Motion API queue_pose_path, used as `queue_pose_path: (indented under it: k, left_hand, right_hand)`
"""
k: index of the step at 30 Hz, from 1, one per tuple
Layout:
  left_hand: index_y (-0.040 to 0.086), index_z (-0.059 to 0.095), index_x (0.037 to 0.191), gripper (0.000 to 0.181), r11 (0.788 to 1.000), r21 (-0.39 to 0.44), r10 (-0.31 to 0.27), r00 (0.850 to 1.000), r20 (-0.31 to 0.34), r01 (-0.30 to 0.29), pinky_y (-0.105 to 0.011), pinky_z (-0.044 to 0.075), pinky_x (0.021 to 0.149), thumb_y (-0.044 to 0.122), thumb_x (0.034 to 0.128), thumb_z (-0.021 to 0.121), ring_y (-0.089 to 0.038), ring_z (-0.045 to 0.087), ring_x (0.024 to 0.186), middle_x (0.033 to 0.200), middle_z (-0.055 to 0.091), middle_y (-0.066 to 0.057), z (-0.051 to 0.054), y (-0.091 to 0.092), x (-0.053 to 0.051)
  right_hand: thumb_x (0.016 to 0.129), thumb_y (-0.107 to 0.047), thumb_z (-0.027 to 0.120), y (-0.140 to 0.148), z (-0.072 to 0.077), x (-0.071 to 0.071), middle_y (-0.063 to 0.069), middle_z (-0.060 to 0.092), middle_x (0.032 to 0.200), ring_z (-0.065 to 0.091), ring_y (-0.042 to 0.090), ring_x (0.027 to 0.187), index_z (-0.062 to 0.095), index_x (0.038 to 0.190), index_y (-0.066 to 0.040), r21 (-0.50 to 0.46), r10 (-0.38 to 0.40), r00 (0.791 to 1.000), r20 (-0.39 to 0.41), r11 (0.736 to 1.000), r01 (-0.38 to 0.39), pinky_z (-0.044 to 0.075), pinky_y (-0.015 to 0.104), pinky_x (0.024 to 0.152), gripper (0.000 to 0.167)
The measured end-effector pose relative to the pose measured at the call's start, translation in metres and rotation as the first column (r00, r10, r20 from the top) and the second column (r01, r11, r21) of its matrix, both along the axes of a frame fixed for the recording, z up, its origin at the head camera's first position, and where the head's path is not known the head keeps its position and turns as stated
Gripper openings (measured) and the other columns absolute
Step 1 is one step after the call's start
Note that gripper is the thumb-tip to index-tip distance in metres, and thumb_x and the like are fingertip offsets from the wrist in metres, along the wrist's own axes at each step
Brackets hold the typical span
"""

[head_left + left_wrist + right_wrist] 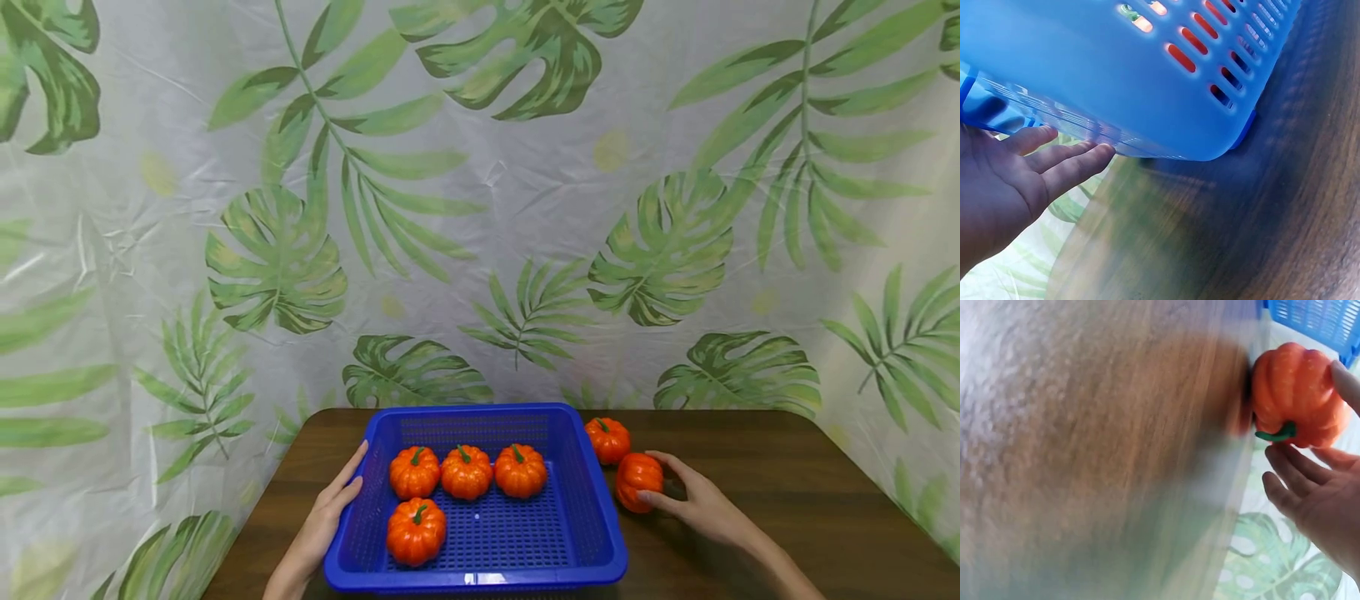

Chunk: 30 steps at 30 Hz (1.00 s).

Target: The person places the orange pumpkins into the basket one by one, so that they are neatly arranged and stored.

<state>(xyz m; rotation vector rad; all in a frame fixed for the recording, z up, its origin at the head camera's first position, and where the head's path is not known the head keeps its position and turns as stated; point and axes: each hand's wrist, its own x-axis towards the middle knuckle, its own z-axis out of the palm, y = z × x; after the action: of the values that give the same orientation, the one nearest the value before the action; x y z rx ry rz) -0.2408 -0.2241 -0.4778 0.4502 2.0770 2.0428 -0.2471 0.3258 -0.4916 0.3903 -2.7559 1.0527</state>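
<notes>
A blue plastic basket [480, 578] with slotted walls stands on the table. Inside lie several small orange pumpkins: three in a row, the middle one [467, 473] among them, and another pumpkin [416, 532] at the front left. My left hand [321, 518] rests against the basket's left side, its fingers [1079, 169] fairly straight along the outer wall. To the right of the basket, my right hand [701, 497] holds a pumpkin [640, 482] between thumb and fingers. This pumpkin is tipped on its side, its green stem visible in the right wrist view. Just behind it sits one more pumpkin [608, 440].
The dark brown wooden table [757, 467] extends to the right of the basket. Behind it hangs a pale curtain [540, 225] printed with green leaves. The basket's right rim is close beside the two outside pumpkins.
</notes>
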Motion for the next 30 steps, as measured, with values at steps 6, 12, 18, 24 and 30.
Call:
queue_pose_path:
  k: [6,12,18,24,30]
  left_hand:
    - [0.012,0.002,0.167,0.061,1.000,0.002,-0.006,1.000,-0.016,0.006,-0.023,0.051,0.099,0.028,0.1152,0.030,0.007,0.054,0.127,0.173,0.003,-0.022,0.0006,0.0007,-0.0008]
    - [0.012,0.004,0.168,0.061,1.000,-0.008,0.013,1.000,-0.017,-0.014,-0.023,0.052,0.098,0.028,0.1151,0.031,0.007,0.054,0.125,0.173,0.005,-0.023,0.0010,0.0001,-0.0013]
    - [0.012,0.010,0.168,0.059,0.998,0.008,0.059,0.998,-0.019,-0.059,-0.021,0.051,0.097,0.026,0.1146,0.033,0.008,0.054,0.125,0.173,0.009,-0.020,-0.0003,0.0031,-0.0014]
    - [0.014,0.019,0.167,0.057,0.992,0.016,0.126,0.992,-0.007,-0.126,-0.020,0.051,0.096,0.026,0.1136,0.036,0.007,0.056,0.124,0.173,0.015,-0.018,-0.0024,0.0057,-0.0003]
    - [0.012,0.015,0.168,0.058,0.995,0.012,0.095,0.995,-0.022,-0.095,-0.020,0.052,0.096,0.026,0.1142,0.035,0.008,0.055,0.124,0.173,0.011,-0.019,-0.0015,0.0047,-0.0003]
  right_hand:
    - [0.093,-0.033,0.078,0.0041,0.0031,0.0033,0.014,0.068,0.130,0.067,0.016,0.108,0.057,0.144,-0.006,0.028,-0.021,0.998,-0.055,0.999,0.023,0.057,0.038,0.088,0.062]
    - [0.091,-0.034,0.080,0.0058,0.0056,0.0047,0.006,0.068,0.116,0.068,0.022,0.105,0.060,0.143,-0.006,0.066,-0.021,0.998,-0.066,0.997,0.025,0.057,0.039,0.088,0.063]
    - [0.089,-0.035,0.082,0.0029,0.0032,0.0039,0.003,0.066,0.110,0.067,0.019,0.102,0.060,0.144,-0.006,0.042,-0.016,0.998,-0.067,0.999,0.019,0.056,0.033,0.086,0.065]
    - [0.092,-0.035,0.080,0.0013,-0.0020,0.0014,0.014,0.069,0.131,0.067,0.020,0.112,0.058,0.143,-0.005,0.017,-0.035,0.999,-0.033,0.999,0.035,0.055,0.032,0.087,0.063]
    - [0.094,-0.032,0.077,0.0036,-0.0010,0.0017,0.015,0.068,0.134,0.063,0.006,0.111,0.058,0.144,-0.007,-0.004,0.005,0.999,-0.047,1.000,-0.005,0.056,0.036,0.090,0.059]
